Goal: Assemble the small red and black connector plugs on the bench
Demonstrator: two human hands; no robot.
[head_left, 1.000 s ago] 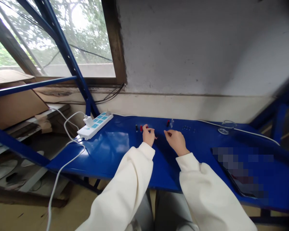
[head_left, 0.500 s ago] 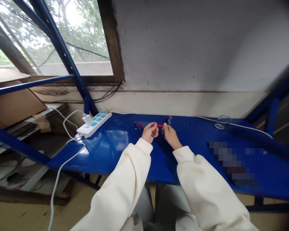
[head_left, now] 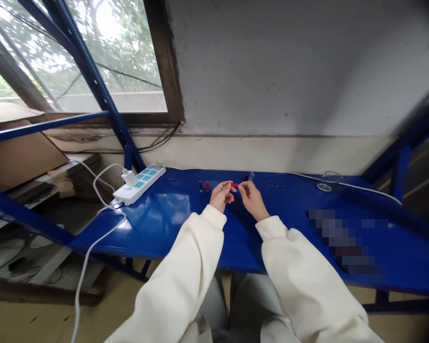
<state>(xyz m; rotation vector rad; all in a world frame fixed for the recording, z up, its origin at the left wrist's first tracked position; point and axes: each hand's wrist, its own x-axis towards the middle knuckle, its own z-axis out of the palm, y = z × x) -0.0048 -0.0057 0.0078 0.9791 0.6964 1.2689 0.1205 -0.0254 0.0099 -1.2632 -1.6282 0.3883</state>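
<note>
Red piece (head_left: 235, 185) between fingertips too small to identify; pixelated patch (head_left: 346, 238) unreadable

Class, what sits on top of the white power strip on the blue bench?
A white charger is plugged into the power strip, beside its blue sockets. The socket under the charger is hidden.

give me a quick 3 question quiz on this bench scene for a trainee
1. True or false: the small red part is pinched between the left hand and the right hand.
2. The white power strip lies: A) to the person's left of the hands, B) to their right, C) on the floor.
3. Fill in: the table top is coloured ___.
Key: 1 true; 2 A; 3 blue.
</note>
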